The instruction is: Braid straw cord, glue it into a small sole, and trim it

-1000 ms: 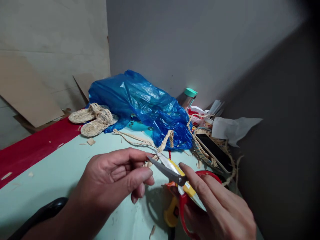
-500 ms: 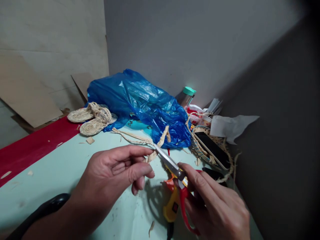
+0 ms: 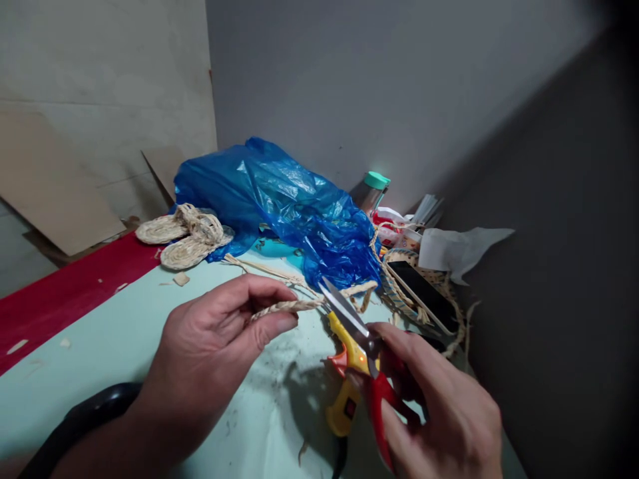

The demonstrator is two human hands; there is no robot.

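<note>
Between the thumb and fingers of my left hand [image 3: 224,346] is pinched a pale braided straw cord [image 3: 284,308], lying nearly level. My right hand [image 3: 439,399] grips red-handled scissors [image 3: 380,399], whose blades point up and left. The blades are parted around the cord just right of my left fingertips, and the cord's loose end bends down beyond them. Below the blades a yellow hot glue gun [image 3: 344,406] with an orange trigger lies on the table, partly hidden by the scissors.
Woven straw slippers [image 3: 192,236] sit at the back left beside a crumpled blue plastic bag [image 3: 279,199]. On the right, a phone [image 3: 424,296] rests in a woven basket [image 3: 399,299]. A green-lidded bottle [image 3: 372,189] stands behind. Straw scraps lie on the pale green tabletop [image 3: 114,332].
The cord has turned from slanting upward to nearly level. The scissors have shifted slightly right and opened wider, with the cord now between the blades.
</note>
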